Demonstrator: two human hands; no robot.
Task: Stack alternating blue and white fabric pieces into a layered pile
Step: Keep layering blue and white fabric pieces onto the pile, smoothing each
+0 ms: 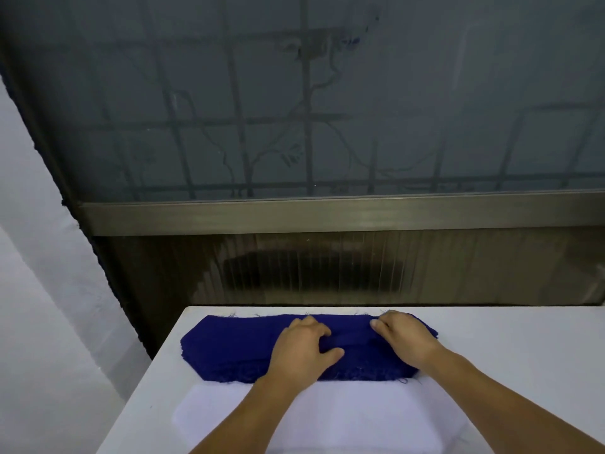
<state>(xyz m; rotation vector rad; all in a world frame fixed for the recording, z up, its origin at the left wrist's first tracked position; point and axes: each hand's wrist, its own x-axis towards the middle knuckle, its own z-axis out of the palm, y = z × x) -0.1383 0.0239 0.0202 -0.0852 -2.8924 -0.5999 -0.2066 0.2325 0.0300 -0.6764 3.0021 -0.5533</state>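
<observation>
A stack of dark blue fabric pieces point(229, 345) with frayed edges lies across the far part of the white table point(523, 355). A stack of white fabric pieces point(343, 417) lies nearer to me, just in front of the blue one. My left hand point(302, 347) rests on the middle of the blue stack, its thumb and fingers pinching up a fold of the top blue piece. My right hand point(402, 339) sits on the right part of the blue stack, fingers curled onto the same raised fold.
The table's far edge meets a brown ribbed panel point(327, 267) and a metal rail under a frosted window. The table's left edge point(154, 365) drops off beside a pale wall. Bare tabletop extends to the right of both stacks.
</observation>
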